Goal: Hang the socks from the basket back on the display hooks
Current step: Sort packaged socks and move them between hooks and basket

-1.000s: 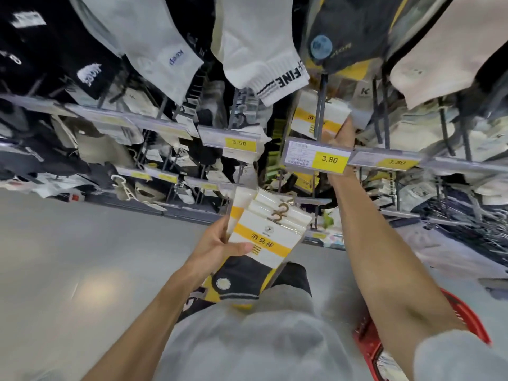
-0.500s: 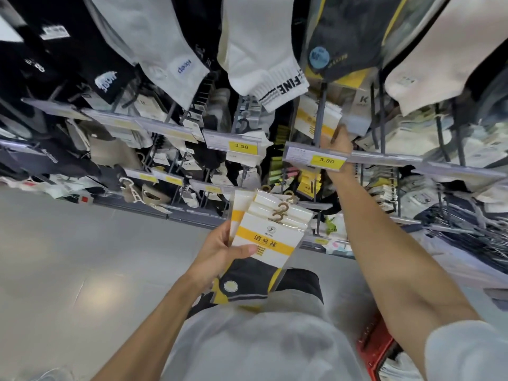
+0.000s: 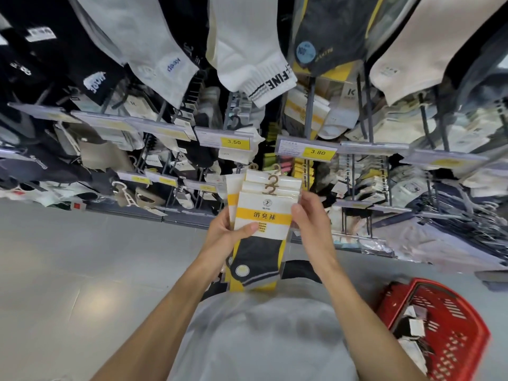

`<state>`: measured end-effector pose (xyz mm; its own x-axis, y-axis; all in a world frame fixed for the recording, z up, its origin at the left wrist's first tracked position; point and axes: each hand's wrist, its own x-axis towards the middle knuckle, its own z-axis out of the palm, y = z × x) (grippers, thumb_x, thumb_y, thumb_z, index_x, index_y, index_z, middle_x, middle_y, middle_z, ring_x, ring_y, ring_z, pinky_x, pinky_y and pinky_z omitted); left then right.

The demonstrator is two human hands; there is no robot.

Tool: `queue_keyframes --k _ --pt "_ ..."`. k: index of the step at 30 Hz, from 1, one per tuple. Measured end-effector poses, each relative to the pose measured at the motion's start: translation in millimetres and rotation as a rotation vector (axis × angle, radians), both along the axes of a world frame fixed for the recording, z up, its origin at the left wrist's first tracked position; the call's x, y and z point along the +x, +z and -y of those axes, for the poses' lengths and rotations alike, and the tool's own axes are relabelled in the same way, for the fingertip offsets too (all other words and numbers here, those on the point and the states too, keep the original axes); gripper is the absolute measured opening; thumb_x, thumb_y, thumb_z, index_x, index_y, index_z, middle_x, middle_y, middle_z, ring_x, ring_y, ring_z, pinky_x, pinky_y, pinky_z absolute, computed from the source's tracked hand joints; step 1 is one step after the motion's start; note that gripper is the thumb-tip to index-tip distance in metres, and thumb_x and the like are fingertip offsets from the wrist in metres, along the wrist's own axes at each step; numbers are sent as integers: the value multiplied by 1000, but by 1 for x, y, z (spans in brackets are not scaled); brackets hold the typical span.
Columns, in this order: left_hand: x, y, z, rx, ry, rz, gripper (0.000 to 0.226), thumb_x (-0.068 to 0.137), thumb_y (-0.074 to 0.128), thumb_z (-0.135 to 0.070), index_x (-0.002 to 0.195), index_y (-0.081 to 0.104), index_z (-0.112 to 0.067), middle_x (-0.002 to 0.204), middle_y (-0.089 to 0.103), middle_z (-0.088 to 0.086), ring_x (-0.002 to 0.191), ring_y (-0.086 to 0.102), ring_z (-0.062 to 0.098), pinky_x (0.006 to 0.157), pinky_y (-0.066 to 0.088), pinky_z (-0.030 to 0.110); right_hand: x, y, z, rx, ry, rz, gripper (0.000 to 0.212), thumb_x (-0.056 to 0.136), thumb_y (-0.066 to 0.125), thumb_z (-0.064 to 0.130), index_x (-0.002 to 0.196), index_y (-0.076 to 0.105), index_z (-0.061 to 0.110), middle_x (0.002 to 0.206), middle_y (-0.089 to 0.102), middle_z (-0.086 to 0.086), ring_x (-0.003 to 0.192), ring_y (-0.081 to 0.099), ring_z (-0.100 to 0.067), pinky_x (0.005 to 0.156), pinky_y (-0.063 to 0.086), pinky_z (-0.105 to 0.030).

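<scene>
A fanned stack of sock packs (image 3: 264, 215), white cards with a yellow band, gold hangers on top and dark grey-and-yellow socks below, is held in front of my chest. My left hand (image 3: 228, 232) grips the stack from the left, thumb across the front card. My right hand (image 3: 310, 215) pinches the stack's right edge. Above them a display hook (image 3: 309, 116) runs behind the 3.80 price tag (image 3: 317, 152), with matching yellow-banded packs hanging on it. The red basket (image 3: 450, 309) sits at lower right with more sock packs inside.
Rows of hooks loaded with white, grey and black socks fill the rack ahead, with price rails across them and a 3.50 tag (image 3: 233, 142) left of centre. Grey floor (image 3: 68, 270) stretches to the left.
My right hand has come down from the hook behind the 3.80 tag and now holds the right edge of the stack. The left hand kept the stack in place.
</scene>
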<state>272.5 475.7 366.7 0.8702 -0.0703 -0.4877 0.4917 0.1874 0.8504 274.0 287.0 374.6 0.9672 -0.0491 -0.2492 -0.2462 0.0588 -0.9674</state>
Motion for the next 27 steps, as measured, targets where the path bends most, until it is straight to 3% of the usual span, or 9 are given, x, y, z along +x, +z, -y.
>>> queue_keyframes --k 4,7,9,12,14,16,20,24,27 --pt "4 2 5 -52 -47 -5 43 75 83 -17 113 69 -28 117 75 2 110 71 21 81 59 26 6 2 2 -130 -23 -14 45 79 82 27 111 55 43 107 70 25 97 65 6 73 50 -9" --pt "8 3 3 -129 -79 -44 36 91 65 -31 127 64 -26 129 69 3 121 65 22 98 52 38 11 2 9 -135 -78 5 40 83 78 24 113 60 42 114 71 8 98 68 -6 75 55 -18" --pt "11 4 1 -127 -105 -45 42 99 53 -38 137 58 -21 135 65 5 127 60 23 106 44 44 11 2 10 -82 -119 11 36 86 76 19 115 63 35 108 74 11 98 70 -10 74 58 -22" --pt "11 5 2 -91 -74 -41 39 95 60 -38 131 63 -23 130 69 3 122 64 21 105 47 43 11 3 8 -26 -165 17 30 86 75 11 112 65 21 100 75 19 90 71 -2 68 55 -14" --pt "9 3 1 -78 -32 -37 35 87 65 -37 120 70 -26 123 73 1 115 68 19 97 55 37 11 2 9 3 -152 6 27 86 75 10 107 66 24 100 75 18 89 72 -1 68 55 -14" --pt "7 2 -1 -50 -20 -14 34 84 67 -36 116 71 -27 120 74 0 112 70 18 91 59 32 12 -1 11 15 -120 -24 24 88 73 13 106 66 28 104 75 13 96 72 -7 72 58 -20" --pt "9 0 -5 27 30 24 35 85 67 -36 118 69 -25 119 74 -2 114 69 16 100 52 38 18 -9 26 93 -196 -98 18 96 63 12 112 60 20 107 76 4 104 71 -16 88 57 -40" --pt "13 -3 -14 25 66 28 28 90 65 -31 117 69 -25 120 74 -1 114 69 18 98 52 39 31 -14 53 30 -294 -87 16 98 58 11 114 57 17 105 74 6 99 70 -10 80 58 -28" --pt "14 -4 -19 -8 46 39 35 85 66 -34 119 69 -24 121 73 2 113 70 20 90 58 32 47 -16 67 -116 -272 -64 18 99 57 11 117 56 14 105 69 7 88 68 5 70 54 -14"
